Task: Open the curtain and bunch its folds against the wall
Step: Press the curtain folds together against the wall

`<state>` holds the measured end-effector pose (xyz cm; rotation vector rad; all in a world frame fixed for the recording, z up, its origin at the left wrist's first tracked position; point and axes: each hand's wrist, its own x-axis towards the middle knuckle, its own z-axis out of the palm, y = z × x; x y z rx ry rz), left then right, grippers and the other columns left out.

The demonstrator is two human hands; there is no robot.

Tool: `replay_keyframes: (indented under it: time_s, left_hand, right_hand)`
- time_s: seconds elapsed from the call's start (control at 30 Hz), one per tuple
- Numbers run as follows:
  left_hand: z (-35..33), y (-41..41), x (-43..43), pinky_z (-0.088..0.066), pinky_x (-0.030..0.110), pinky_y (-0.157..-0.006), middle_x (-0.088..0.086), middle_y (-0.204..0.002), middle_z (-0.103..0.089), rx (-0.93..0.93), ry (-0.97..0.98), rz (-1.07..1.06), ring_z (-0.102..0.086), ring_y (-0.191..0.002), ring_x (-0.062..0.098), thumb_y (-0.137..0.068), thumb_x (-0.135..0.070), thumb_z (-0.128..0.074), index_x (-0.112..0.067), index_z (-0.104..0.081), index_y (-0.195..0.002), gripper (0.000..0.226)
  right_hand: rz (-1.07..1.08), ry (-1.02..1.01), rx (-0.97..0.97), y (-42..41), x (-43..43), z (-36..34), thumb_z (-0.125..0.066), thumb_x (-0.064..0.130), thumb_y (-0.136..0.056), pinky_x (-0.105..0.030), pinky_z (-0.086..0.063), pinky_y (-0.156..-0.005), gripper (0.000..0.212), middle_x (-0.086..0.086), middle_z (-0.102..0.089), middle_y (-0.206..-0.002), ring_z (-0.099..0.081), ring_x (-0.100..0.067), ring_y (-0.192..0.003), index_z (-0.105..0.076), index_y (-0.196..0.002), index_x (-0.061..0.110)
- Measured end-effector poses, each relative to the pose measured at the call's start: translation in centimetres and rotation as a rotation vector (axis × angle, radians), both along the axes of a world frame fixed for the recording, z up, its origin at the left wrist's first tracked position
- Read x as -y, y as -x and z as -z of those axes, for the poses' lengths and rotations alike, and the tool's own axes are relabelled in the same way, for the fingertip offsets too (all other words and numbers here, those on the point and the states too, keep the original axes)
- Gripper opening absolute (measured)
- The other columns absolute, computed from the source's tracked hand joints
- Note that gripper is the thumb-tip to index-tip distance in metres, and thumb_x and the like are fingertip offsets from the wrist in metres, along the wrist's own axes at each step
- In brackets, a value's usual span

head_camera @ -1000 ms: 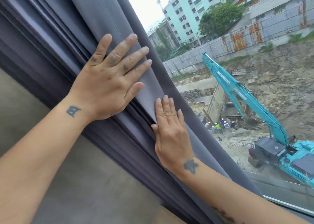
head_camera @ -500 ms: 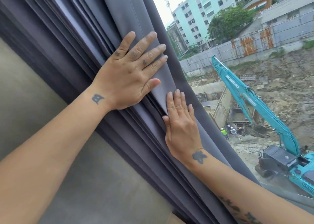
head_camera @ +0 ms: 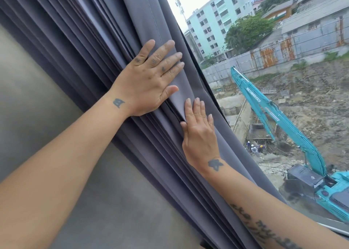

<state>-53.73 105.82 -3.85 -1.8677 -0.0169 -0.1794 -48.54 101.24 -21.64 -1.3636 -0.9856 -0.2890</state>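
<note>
Both palms flat, fingers spread: left hand point(head_camera: 149, 82) & right hand point(head_camera: 199, 135) press curtain point(head_camera: 105, 46) folds w/ nothing gripped.

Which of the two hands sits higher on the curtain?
The left hand, fingers spread flat across the folds of the curtain. The right hand presses lower, fingers together, nearer the window.

We see a curtain point(head_camera: 132, 31) made of thick grey-purple cloth. It looks smooth and soft, not shiny, with a thin stitched line near its edge. The wall point(head_camera: 28, 82) beside it looks like bare grey concrete, flat and dull. Outside, the digger point(head_camera: 264, 107) is painted metal, and the ground point(head_camera: 311, 97) is rough dirt.
</note>
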Motion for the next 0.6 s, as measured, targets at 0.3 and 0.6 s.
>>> replay_keyframes:
  time_s: [0.3, 0.6]
  left_hand:
    - [0.4, 3.1, -5.1, 0.007, 0.039, -0.111, 0.014, -0.142, -0.045, 0.037, 0.014, -0.056, -0.029, -0.136, 0.033, -0.099, -0.04, -0.011, -0.001, -0.044, -0.135, 0.062]
    - [0.4, 5.7, -10.7, 0.009, 0.038, -0.111, 0.013, -0.145, -0.042, 0.042, -0.065, -0.135, -0.026, -0.138, 0.032, -0.093, -0.04, -0.02, -0.004, -0.041, -0.138, 0.061]
  right_hand:
    - [-0.031, 0.042, 0.032, 2.7, -5.6, 0.1, -0.022, 0.023, -0.089, -0.066, -0.032, -0.091, 0.052, -0.034, -0.041, -0.132, -0.036, -0.046, -0.123, -0.037, -0.132, -0.002]
    - [-0.073, 0.067, 0.062, 4.9, -11.7, 0.2, -0.042, 0.013, -0.095, -0.067, -0.03, -0.093, 0.043, -0.036, -0.036, -0.134, -0.031, -0.048, -0.125, -0.033, -0.133, -0.003]
